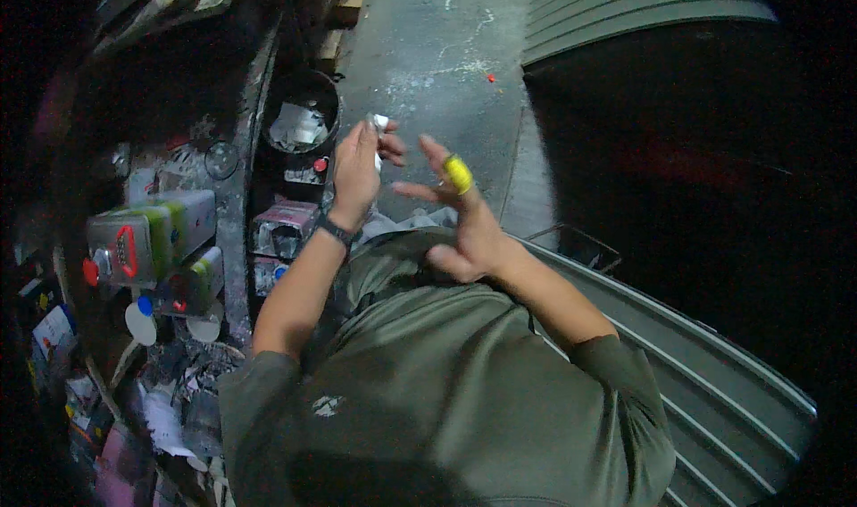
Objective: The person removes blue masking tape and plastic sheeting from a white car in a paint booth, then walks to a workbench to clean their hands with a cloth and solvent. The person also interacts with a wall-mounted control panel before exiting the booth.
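Observation:
My left hand (357, 172), with a dark watch-like band on its wrist, is closed on a small white thing (381, 121). Only bits of that thing show past the thumb and fingers, so its kind cannot be made out. Just to the right, my right hand (469, 226) has its fingers spread and holds nothing that I can see. A bright yellow wrap (458, 175) circles one of its fingers. The two hands are close together but apart, in front of my body.
On the left, a cluttered bench holds metal cans (152, 239) with coloured caps. A round dark bin (303, 119) with crumpled white scraps stands beyond my left hand. Grey concrete floor (428, 25) runs ahead. Ribbed metal panels (661, 328) are on the right.

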Demonstrator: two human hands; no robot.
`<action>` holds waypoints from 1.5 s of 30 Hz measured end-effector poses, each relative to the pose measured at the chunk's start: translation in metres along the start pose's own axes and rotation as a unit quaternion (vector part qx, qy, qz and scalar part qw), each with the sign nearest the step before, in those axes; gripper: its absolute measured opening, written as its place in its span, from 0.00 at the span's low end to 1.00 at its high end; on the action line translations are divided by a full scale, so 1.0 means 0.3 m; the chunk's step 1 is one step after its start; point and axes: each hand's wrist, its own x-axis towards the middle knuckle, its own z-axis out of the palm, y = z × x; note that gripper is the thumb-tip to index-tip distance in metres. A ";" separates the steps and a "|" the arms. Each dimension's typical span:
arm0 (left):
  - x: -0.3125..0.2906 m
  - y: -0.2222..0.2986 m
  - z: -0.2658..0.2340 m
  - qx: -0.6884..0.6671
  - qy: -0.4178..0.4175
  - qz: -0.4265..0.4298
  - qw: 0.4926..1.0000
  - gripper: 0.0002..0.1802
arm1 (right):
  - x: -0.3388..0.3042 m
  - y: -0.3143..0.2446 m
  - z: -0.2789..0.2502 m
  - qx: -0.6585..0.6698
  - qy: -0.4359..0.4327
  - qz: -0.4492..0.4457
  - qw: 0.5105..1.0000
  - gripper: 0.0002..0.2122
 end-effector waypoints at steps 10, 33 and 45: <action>0.270 -0.428 -0.494 0.241 0.152 -0.115 0.952 0.36 | -0.190 0.037 -0.116 -0.172 0.061 0.243 0.953 0.23; 0.283 -0.548 0.220 0.473 -0.549 -0.168 0.668 0.33 | -0.908 0.272 -0.737 -0.118 0.084 0.456 0.878 0.22; 0.502 -0.749 0.163 0.653 -0.267 -0.276 0.653 0.24 | -1.086 0.848 -1.228 0.097 0.045 0.560 0.821 0.33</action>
